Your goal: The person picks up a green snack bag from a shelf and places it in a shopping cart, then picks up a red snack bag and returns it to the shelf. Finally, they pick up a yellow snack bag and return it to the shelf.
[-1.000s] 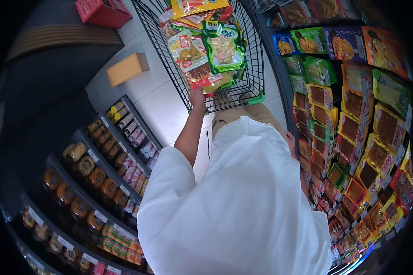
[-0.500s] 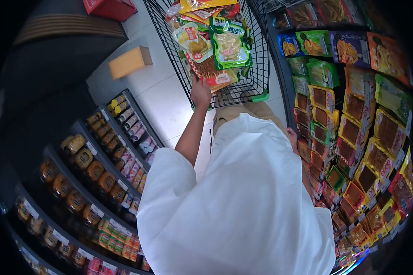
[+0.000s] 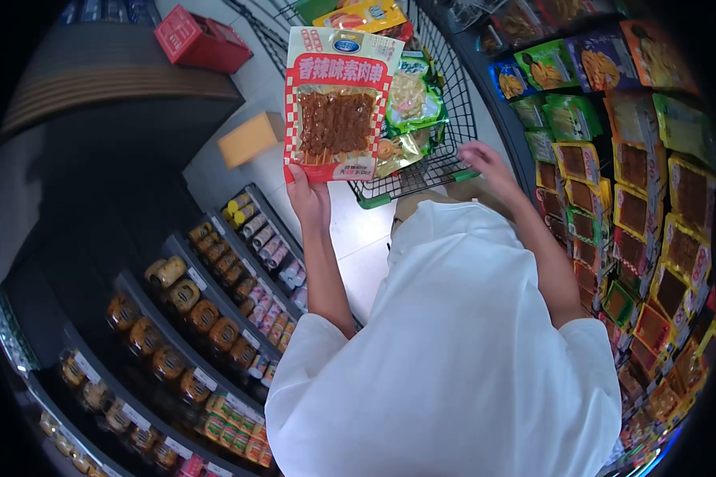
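Observation:
My left hand point(image 3: 309, 199) grips the bottom corner of a snack packet point(image 3: 339, 111), thumb on its front. The packet is red and white with a checked border and a clear window showing brown skewered pieces. It is held up over the shopping cart point(image 3: 463, 111), hiding part of the load. Inside the cart lie a green snack packet point(image 3: 414, 99) and a yellow one point(image 3: 362, 16). My right hand point(image 3: 489, 165) is beside the cart's near right corner, its fingers loosely bent and apart, with nothing visible in them.
Shelves of jars point(image 3: 203, 318) and cans point(image 3: 266, 242) stand on the left. Hanging snack packets point(image 3: 632, 167) line the right side close to my arm. A cardboard-coloured box point(image 3: 250, 139) and a red box point(image 3: 201, 40) are beyond the left shelves.
My left hand has lifted the red-and-white packet up from the cart's load towards me. My right hand has come up from beside my body to the cart's near corner.

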{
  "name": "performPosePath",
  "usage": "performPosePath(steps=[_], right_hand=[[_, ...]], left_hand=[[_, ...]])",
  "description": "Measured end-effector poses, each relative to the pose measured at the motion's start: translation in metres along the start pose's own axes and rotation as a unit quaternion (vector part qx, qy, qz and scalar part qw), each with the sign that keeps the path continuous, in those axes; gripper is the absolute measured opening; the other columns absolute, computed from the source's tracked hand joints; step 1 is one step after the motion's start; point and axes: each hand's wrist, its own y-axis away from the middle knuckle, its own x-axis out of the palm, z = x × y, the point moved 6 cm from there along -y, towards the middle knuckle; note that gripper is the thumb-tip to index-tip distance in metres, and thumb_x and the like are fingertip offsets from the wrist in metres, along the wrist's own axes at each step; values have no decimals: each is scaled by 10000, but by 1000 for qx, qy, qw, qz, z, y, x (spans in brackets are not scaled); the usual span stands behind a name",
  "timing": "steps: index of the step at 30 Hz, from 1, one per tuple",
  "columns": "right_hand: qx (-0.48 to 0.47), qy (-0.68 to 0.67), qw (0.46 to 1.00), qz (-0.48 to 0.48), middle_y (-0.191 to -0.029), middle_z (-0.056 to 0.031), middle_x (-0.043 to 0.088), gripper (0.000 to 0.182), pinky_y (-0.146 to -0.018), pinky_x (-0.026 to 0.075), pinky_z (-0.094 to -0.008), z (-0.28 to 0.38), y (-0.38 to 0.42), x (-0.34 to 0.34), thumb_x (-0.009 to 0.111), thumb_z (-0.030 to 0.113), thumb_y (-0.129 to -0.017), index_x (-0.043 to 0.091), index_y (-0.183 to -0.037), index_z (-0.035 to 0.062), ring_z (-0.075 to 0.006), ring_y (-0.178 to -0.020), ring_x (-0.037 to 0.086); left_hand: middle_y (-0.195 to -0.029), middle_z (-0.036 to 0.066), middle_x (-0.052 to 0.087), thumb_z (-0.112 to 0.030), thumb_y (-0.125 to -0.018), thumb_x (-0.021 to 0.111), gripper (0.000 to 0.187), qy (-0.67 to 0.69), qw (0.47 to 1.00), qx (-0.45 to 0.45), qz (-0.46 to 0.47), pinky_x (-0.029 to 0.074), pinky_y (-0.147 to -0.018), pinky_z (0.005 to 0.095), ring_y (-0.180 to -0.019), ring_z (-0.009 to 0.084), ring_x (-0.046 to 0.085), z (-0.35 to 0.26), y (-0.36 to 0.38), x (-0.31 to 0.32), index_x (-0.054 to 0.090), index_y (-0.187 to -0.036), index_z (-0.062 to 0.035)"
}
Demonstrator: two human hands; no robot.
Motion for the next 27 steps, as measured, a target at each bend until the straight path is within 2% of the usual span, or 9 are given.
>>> performPosePath(steps=[4,9,12,13,17,20,21,24,27], right_hand=[[-37,-113,985,129,-1160,-35,600,467,-863,455,-270,77,5,70,606,257,-896,440,-1296,83,-134,-1070,558],[-30,-153,988,-20,-1125,-51,622,418,-877,473,-298,53,4,42,672,182,-853,527,-1216,34,-119,-992,591],[-5,-137,987,-86,-1077,-48,648,360,-865,477,-292,40,27,9,686,177,-841,583,-1152,27,-115,-961,601],[7,-132,986,-105,-1073,-48,649,359,-863,478,-293,31,36,0,689,174,-839,585,-1149,26,-116,-956,603],[25,-123,980,-157,-1065,-62,653,335,-865,484,-303,8,73,-25,695,167,-830,603,-1114,14,-124,-950,611],[17,-112,979,-172,-1070,-65,654,350,-866,486,-314,-7,89,-36,707,167,-816,613,-1116,12,-138,-957,612],[11,-121,978,-167,-1071,-64,654,362,-869,484,-315,-9,92,-37,711,171,-812,612,-1122,14,-142,-960,611],[-8,-131,968,-214,-1064,-56,656,394,-883,476,-320,2,113,-44,728,193,-796,616,-1132,21,-152,-966,607],[-68,-106,968,-219,-1027,-59,664,424,-856,475,-305,-10,115,-60,739,289,-785,639,-1096,19,-138,-929,604]], left_hand=[[-1385,116,409,-295,-982,400,465,43,993,-68,87,359,-1061,426,-1264,252,424,36,11,49,322,-1369,-49],[-1290,101,501,-229,-973,456,377,108,953,-244,144,435,-987,429,-1166,223,515,95,41,83,416,-1292,-33],[-1184,86,572,-161,-949,496,289,-14,946,-275,170,471,-928,417,-1089,196,562,132,37,61,505,-1201,-20],[-1117,79,610,-126,-924,533,272,-54,938,-287,187,470,-902,354,-1028,158,581,136,35,65,542,-1167,-4],[-1060,56,638,-138,-900,595,339,-269,844,-322,335,461,-838,256,-921,106,594,149,26,107,530,-1203,-2],[-1033,42,646,-149,-894,607,355,-303,771,-327,455,463,-818,248,-887,98,599,169,29,147,531,-1210,-8],[-1049,44,645,-147,-879,629,380,-377,715,-338,482,461,-828,256,-901,112,601,173,31,159,528,-1216,-4],[-1097,61,632,-142,-878,630,373,-429,713,-294,470,461,-853,279,-951,138,595,183,44,187,532,-1209,-1],[-1079,58,630,-150,-886,625,324,-326,786,-280,444,457,-833,273,-940,126,586,191,60,199,563,-1166,0]])
